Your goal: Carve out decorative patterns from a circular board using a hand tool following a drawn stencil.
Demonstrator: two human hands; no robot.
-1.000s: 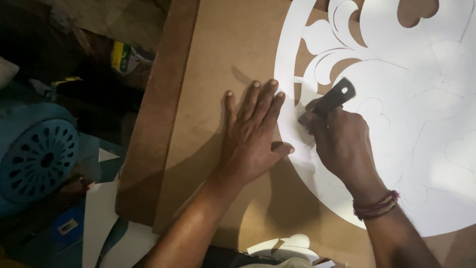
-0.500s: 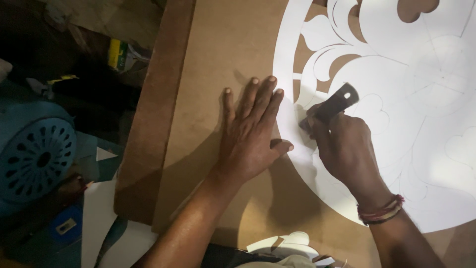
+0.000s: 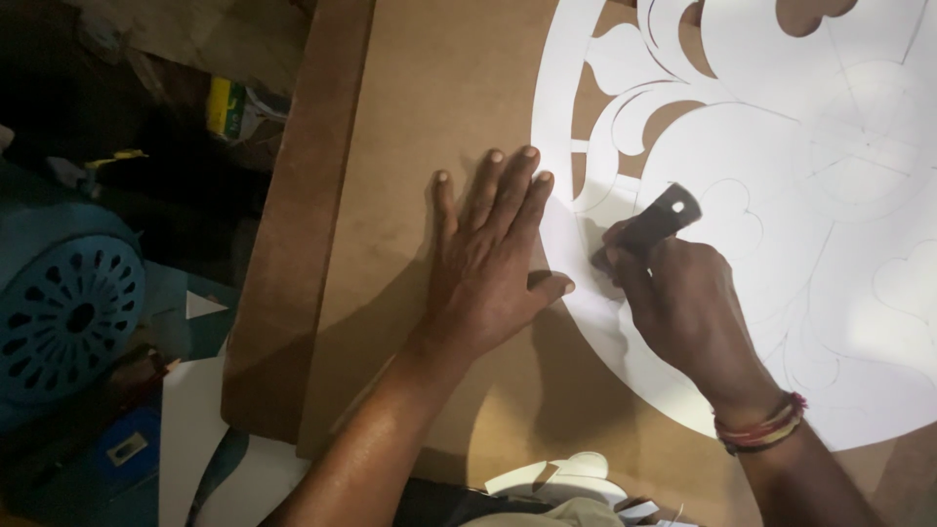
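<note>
A large white paper stencil [image 3: 781, 195] with curved cut-out shapes lies on a brown board [image 3: 429, 117]. My left hand [image 3: 488, 254] rests flat on the board, fingers spread, with its fingertips and thumb touching the stencil's left edge. My right hand [image 3: 683, 303] grips a dark craft knife [image 3: 654, 222] whose tip sits on the paper near the stencil's left rim, just right of my left thumb. A band of red and beige thread circles my right wrist [image 3: 761, 425].
A blue round motor housing with vent slots [image 3: 63, 312] sits at the left, below the board. A yellow-green container [image 3: 226, 107] lies in the dark clutter at upper left. White paper offcuts [image 3: 561, 478] lie by the board's near edge.
Both hands have shifted slightly within the view. My right hand has drawn the knife a little downward along the stencil's edge. My left hand stays flat in the same pose.
</note>
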